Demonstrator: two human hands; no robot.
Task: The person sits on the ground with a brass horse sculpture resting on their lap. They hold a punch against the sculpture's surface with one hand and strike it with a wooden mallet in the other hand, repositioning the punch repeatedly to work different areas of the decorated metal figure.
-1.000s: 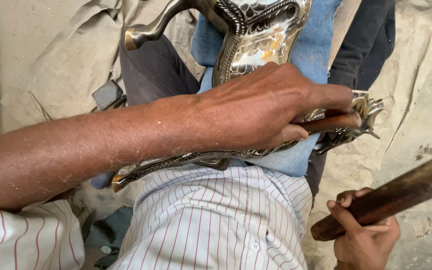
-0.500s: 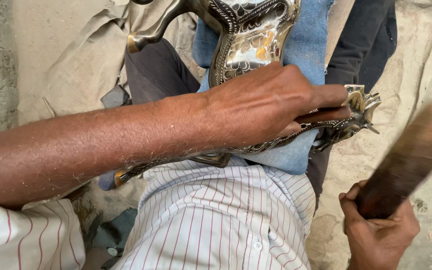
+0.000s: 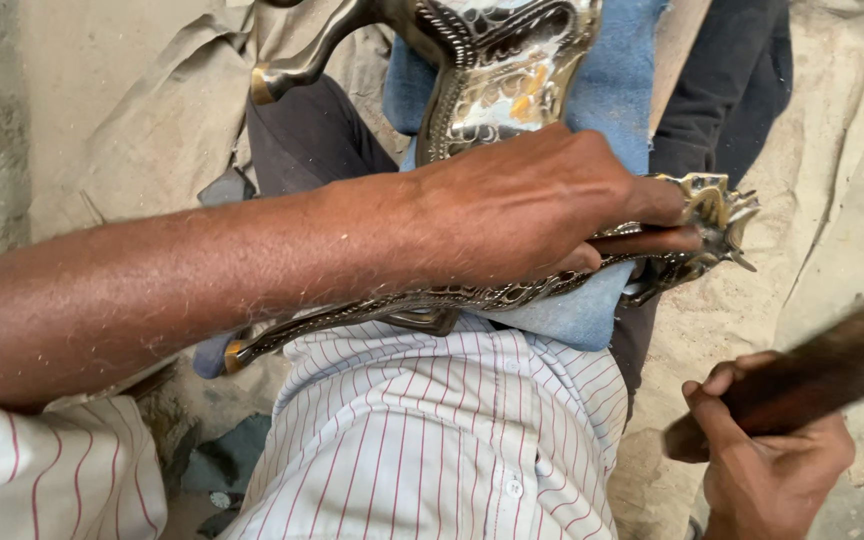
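Two hands busy: left hand (image 3: 532, 205) pins a thin brown rod (image 3: 652, 241) against the ornate embossed metal piece (image 3: 497, 80) (shiny, scrolled) lying lengthwise on blue cloth (image 3: 612, 85) over the lap; right hand (image 3: 772, 465) clenches a dark wooden stick (image 3: 812, 375) angled up-right.

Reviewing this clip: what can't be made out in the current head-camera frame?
- Wooden stick in the right hand: motion-blurred, its end cut off by the right edge.
- Thin tool under the left hand: mostly covered by the fingers.
- Ornate metal piece: top cut off by the upper edge.
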